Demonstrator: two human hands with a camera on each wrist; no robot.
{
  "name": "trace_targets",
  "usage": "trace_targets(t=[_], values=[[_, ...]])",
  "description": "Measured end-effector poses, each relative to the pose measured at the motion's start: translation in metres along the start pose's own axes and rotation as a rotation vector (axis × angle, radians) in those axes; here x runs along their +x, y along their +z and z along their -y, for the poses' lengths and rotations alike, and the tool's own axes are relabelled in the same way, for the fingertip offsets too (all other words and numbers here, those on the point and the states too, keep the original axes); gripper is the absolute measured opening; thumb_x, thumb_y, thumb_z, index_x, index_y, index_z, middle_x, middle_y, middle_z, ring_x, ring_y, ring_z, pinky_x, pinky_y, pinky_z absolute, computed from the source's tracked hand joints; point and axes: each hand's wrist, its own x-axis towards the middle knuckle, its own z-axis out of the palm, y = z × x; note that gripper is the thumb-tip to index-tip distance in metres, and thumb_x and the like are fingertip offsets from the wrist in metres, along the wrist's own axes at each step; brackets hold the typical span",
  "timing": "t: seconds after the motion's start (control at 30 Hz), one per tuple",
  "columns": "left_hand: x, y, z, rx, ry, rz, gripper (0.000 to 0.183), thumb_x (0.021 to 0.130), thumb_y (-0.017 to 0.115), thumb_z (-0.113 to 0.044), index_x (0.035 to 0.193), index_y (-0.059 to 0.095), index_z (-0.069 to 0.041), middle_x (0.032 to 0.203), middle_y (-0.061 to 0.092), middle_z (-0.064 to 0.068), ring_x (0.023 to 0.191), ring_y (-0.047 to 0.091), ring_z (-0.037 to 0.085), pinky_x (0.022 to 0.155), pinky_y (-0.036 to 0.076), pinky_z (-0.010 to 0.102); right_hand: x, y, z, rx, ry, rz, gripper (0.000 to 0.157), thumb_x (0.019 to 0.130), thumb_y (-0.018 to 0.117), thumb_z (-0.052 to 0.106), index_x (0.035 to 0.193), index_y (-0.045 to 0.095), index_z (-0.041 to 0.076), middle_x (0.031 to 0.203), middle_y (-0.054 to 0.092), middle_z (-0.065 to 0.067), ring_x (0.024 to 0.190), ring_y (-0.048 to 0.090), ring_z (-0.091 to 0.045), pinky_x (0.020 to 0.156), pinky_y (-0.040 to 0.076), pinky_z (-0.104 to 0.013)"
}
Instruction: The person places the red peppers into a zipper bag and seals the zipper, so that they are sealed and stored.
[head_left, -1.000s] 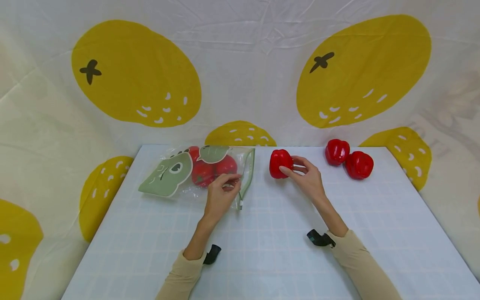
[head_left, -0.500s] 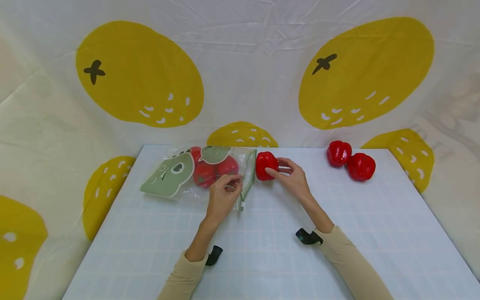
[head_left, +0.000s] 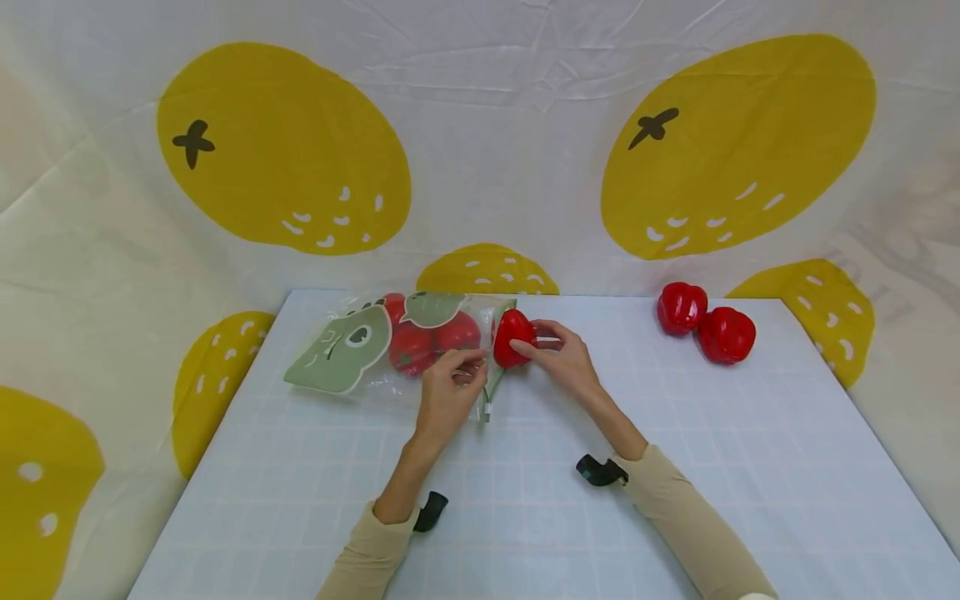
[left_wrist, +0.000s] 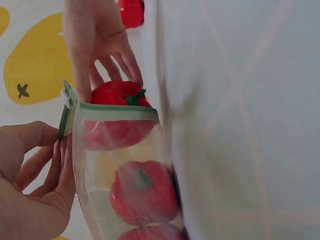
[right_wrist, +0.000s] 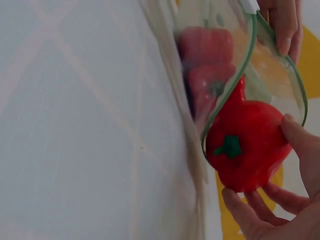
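A clear zip bag with green printing lies on the table, several red bell peppers inside it. My left hand pinches the green rim of the bag's mouth between thumb and fingers, and the mouth gapes in the right wrist view. My right hand holds another red bell pepper by thumb and fingertips. That pepper sits partly inside the mouth; in the left wrist view its lower part shows through the clear film. A green stem faces the right wrist camera.
Two more red bell peppers stand together at the back right of the white table. A pale cloth with yellow fruit prints hangs behind the table's back edge.
My right hand has carried its bell pepper leftward from the open table into the bag's mouth, and the pepper has tilted. My left hand keeps its hold on the rim.
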Motion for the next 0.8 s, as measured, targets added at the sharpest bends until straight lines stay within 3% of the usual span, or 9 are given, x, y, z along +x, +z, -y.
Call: trace_targets(t=[0.5,0.8], values=[[-0.002,0.0,0.001,0.014,-0.015,0.006,0.026,0.089,0.079,-0.003,0.115,0.075,-0.003,0.107,0.073,0.009,0.087,0.07,0.02,0.082,0.061,0.031,0.005,0.013,0.0,-0.019,-0.041,0.048,0.063,0.09,0.078,0.046,0.141,0.059,0.014,0.137,0.061,-0.01,0.119,0.062,-0.03,0.098,0.056,-0.044],[-0.002,0.001,0.002,0.009,-0.021,0.015,0.025,0.09,0.078,-0.003,0.115,0.075,-0.002,0.106,0.073,0.009,0.089,0.07,0.02,0.081,0.061,0.029,0.008,0.016,0.002,-0.021,-0.043,0.064,0.063,0.093,0.074,0.047,0.14,0.057,0.009,0.139,0.061,-0.013,0.125,0.059,-0.031,0.103,0.053,-0.046]])
